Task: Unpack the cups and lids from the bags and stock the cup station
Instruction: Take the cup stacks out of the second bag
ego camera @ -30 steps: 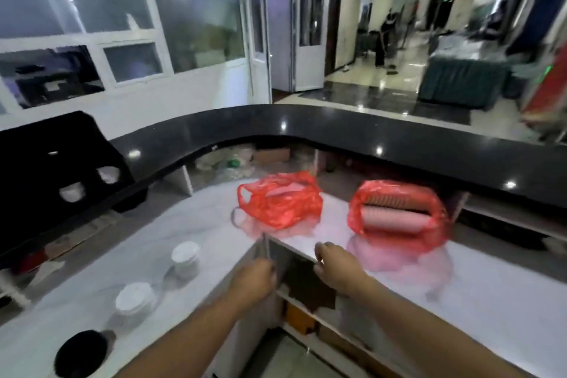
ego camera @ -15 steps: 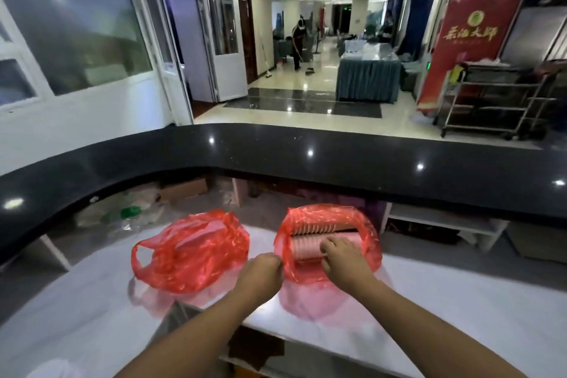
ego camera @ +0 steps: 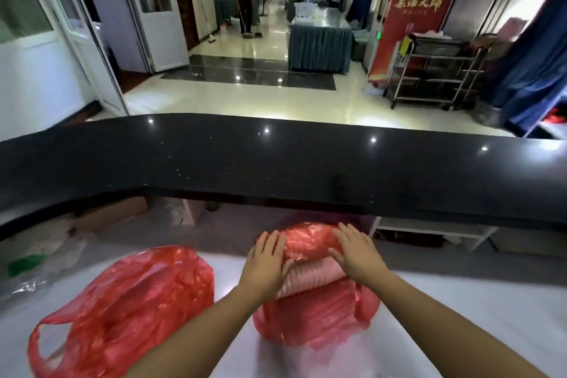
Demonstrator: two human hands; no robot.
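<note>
Right in the middle I've got the ribbed stack [ego camera: 310,278], pale pink, lying on its side in the open mouth of the right-hand red bag [ego camera: 319,319]. I can't tell whether it's cups or lids. The bag sits on the white counter [ego camera: 466,316], just in front of me and slightly right of centre. Both hands are on it. The left hand [ego camera: 265,264] lies flat against the left end of the bundle, fingers straight and a little spread, the thumb touching the stack. The right hand [ego camera: 356,255] is flat too, fingers stretched out over the bunched plastic on top, the thumb reaching in toward the ribs. Neither hand curls round anything; they're pressing, not gripping. To the left, near but apart, the second red bag [ego camera: 122,310] slumps on the same counter, one handle loop hanging at the near left, and its contents are hidden. Beyond both bags the black ledge [ego camera: 276,163] curves across the whole view, above the counter. Further out on the shiny floor there's a steel trolley [ego camera: 435,70] at the right, a red banner [ego camera: 420,9] behind it, a skirted table [ego camera: 319,43] in the middle, and far down the hall a person [ego camera: 245,0] stands holding a long handle.
</note>
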